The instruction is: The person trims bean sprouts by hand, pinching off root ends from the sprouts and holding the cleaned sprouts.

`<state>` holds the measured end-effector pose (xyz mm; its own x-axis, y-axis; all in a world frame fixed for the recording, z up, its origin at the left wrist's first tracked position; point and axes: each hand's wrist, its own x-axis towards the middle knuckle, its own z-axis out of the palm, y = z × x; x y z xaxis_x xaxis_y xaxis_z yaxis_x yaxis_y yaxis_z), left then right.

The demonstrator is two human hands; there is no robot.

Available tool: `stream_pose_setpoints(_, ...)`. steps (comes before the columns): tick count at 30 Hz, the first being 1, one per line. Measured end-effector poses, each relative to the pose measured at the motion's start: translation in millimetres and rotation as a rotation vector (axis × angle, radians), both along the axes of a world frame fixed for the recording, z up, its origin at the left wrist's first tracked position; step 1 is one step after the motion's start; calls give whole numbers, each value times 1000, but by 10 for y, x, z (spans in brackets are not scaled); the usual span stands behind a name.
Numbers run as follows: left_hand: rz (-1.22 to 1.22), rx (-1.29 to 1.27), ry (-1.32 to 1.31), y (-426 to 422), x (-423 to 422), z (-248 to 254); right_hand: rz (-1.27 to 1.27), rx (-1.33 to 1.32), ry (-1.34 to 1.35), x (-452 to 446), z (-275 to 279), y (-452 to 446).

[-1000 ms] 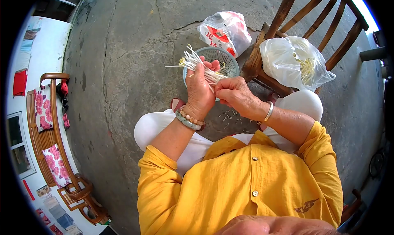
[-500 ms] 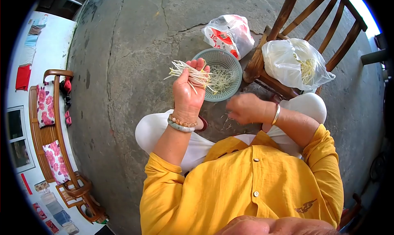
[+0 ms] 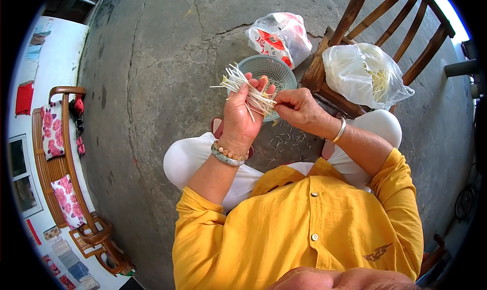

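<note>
A bundle of white bean sprouts (image 3: 238,83) lies across the palm of my left hand (image 3: 242,110), whose fingers curl round it. My right hand (image 3: 298,107) is closed in a pinch at the right end of the bundle, touching the sprout ends. Behind and below both hands is a grey-green perforated basket (image 3: 269,62) with more sprouts in it, partly hidden by my fingers. A clear plastic bag (image 3: 347,69) of sprouts rests on the seat of a wooden chair at the right.
A white and red plastic bag (image 3: 281,36) stands on the floor beyond the basket. Small sprout scraps (image 3: 289,143) are scattered on the concrete between my feet. The wooden chair (image 3: 317,69) is at the right, and a wooden bench (image 3: 45,181) with floral cushions at the far left.
My right hand has come back up from over the floor to the sprouts in my left hand. My left hand has moved slightly right, with the bundle still in it.
</note>
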<state>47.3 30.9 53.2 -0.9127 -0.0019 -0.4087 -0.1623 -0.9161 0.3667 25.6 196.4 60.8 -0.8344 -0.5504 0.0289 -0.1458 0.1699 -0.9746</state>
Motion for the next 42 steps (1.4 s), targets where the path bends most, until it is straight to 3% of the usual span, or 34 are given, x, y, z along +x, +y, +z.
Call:
stream_pose_setpoints(11, -100, 16, -28, -5, 31, -19, -104, 2, -33, -57, -26, 51)
stream_pose_setpoints(14, -178, 74, 78, -43, 19, -115, -148, -93, -517, -71, 47, 73)
stream_pose_setpoints(17, -129, 3, 48, -39, 21, -108, -78, -165, -693, -105, 39, 139)
stream_pose_setpoints(23, -3, -14, -98, 46, 19, 34, -113, -121, -83, -19, 44, 124)
stream_pose_setpoints(29, -9, 54, -53, 38, 6, 16, -153, -56, 157, 30, 17, 87)
stream_pose_setpoints(42, -168, 40, 1, 96, 52, -30, -141, -25, 240, -50, 19, 93)
